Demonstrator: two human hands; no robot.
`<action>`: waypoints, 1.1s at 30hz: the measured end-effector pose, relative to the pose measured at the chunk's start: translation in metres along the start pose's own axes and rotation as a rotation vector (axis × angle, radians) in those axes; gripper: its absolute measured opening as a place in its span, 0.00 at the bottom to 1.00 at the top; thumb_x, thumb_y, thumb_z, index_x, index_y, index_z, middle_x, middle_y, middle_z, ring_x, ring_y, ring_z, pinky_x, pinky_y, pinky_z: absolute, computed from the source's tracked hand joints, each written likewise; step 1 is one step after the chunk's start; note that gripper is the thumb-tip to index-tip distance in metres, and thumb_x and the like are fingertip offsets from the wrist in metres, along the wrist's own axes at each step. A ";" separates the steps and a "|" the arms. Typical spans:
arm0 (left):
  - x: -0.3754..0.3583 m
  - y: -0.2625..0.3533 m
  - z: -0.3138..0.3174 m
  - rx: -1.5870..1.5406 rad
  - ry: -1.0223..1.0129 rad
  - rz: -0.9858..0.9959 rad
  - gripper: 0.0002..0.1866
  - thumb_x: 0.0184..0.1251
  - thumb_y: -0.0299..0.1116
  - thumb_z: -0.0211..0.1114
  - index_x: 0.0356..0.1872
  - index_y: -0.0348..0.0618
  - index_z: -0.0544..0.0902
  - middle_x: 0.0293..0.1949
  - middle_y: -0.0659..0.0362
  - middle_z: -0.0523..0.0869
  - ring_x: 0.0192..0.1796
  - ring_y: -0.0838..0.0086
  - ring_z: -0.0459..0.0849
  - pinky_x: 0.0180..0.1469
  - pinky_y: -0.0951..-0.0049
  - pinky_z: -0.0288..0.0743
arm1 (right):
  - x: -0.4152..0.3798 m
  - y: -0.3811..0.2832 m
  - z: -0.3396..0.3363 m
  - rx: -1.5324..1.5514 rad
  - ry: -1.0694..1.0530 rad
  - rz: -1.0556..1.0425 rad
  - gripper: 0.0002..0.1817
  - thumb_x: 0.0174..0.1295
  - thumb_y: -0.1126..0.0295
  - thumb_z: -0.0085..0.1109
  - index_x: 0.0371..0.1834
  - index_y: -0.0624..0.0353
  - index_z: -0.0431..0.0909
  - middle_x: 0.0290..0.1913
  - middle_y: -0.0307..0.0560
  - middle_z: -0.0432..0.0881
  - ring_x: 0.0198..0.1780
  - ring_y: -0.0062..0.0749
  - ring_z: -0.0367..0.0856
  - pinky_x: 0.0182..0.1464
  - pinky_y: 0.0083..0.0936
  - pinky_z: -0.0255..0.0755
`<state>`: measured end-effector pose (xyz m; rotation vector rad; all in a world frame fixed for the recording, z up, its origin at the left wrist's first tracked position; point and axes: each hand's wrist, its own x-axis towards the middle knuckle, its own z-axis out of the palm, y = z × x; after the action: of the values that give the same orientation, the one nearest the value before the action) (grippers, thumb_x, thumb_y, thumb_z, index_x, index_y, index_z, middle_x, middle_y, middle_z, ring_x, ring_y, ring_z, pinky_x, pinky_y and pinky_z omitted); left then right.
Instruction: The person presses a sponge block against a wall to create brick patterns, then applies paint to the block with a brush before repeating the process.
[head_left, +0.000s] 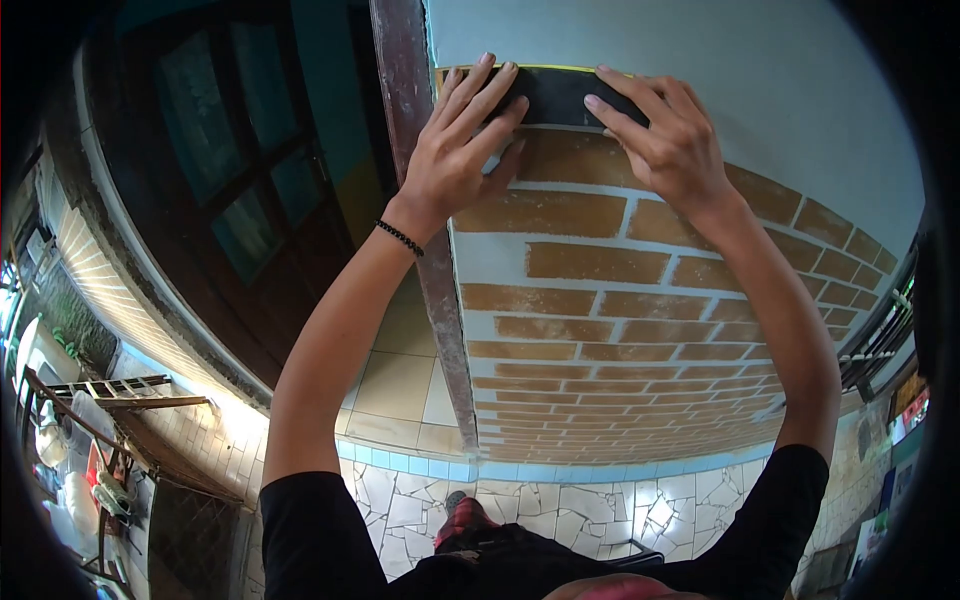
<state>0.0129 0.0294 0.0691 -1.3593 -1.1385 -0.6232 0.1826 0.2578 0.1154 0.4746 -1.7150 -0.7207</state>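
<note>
A dark wooden door [250, 190] with glass panes is shown at far left, beside a worn brown door frame [425, 200] that runs down the edge of the wall. The left hand [455, 150] is laid nearly flat, fingers spread and extended, over the left end of a dark rectangular stencil strip [560, 95] pressed against the wall; a beaded bracelet [400, 238] is worn at that wrist. The strip is set at the top of the painted brick pattern [620, 310], where brown bricks give way to the plain pale wall [760, 90] above. It is judged to be thin, light and somewhat flexible, liable to slide on the smooth paint unless pressure is kept at both ends; the ends are the sensible places for it to be held. The right hand [670, 140] is likewise opened, fingers splayed across the right end of the strip, pressing rather than gripping. Whether the strip adheres by itself cannot be told. Below, a mosaic-tiled floor [560, 505] and a foot in a red shoe [462, 520] are seen. The door frame stands close to the strip's left end and limits movement that way.
</note>
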 end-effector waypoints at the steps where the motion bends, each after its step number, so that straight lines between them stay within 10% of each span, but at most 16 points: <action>1: -0.001 -0.005 -0.002 0.054 -0.038 0.040 0.24 0.58 0.26 0.75 0.58 0.42 0.87 0.77 0.49 0.75 0.82 0.49 0.68 0.80 0.39 0.65 | 0.000 0.000 0.000 0.009 -0.004 0.009 0.24 0.53 0.77 0.74 0.56 0.44 0.93 0.67 0.35 0.85 0.50 0.36 0.81 0.56 0.32 0.81; 10: -0.005 -0.020 -0.006 -0.005 -0.091 0.081 0.29 0.63 0.20 0.71 0.66 0.51 0.86 0.78 0.51 0.75 0.83 0.50 0.66 0.82 0.40 0.60 | 0.003 0.001 -0.001 0.013 -0.011 0.005 0.24 0.53 0.75 0.76 0.55 0.43 0.93 0.65 0.32 0.86 0.48 0.34 0.80 0.54 0.32 0.76; 15: 0.009 -0.008 -0.018 0.098 -0.083 0.055 0.19 0.64 0.21 0.74 0.55 0.49 0.93 0.73 0.57 0.81 0.77 0.56 0.76 0.77 0.54 0.74 | 0.003 -0.002 -0.005 0.007 0.012 -0.002 0.23 0.52 0.75 0.75 0.54 0.44 0.93 0.64 0.32 0.86 0.49 0.34 0.79 0.55 0.32 0.75; 33: 0.023 -0.009 -0.018 0.103 -0.100 0.029 0.14 0.64 0.24 0.77 0.50 0.49 0.95 0.66 0.58 0.87 0.70 0.59 0.83 0.70 0.59 0.81 | 0.005 0.005 -0.001 0.069 -0.017 0.024 0.18 0.55 0.71 0.77 0.51 0.44 0.94 0.62 0.32 0.87 0.51 0.33 0.81 0.56 0.33 0.77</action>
<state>0.0186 0.0170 0.0958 -1.3278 -1.2126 -0.4735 0.1824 0.2575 0.1227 0.4958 -1.7630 -0.6515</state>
